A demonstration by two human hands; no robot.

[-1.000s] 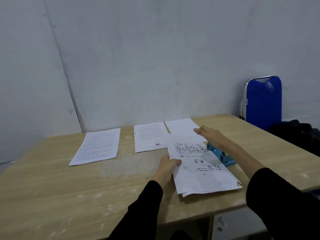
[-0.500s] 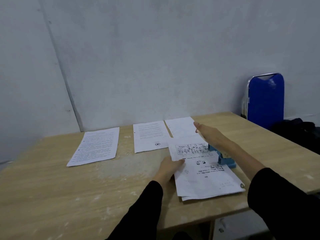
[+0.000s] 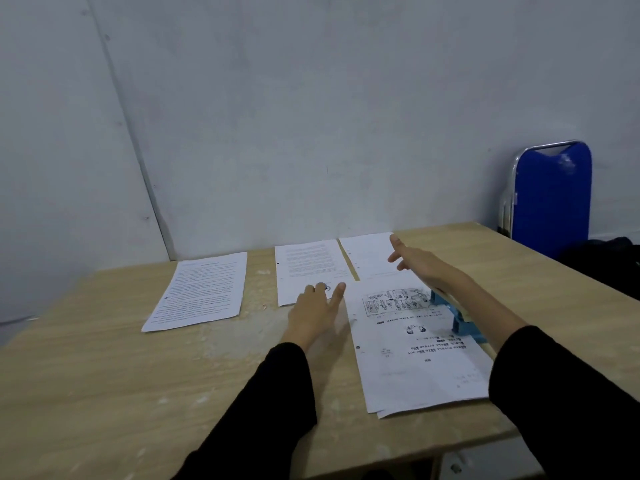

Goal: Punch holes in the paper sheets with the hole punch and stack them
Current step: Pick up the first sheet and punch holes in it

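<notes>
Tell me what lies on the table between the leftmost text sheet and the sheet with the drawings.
In the head view, between the leftmost text sheet and the sheet with drawings lie bare table, another printed sheet and the open left hand.
</notes>
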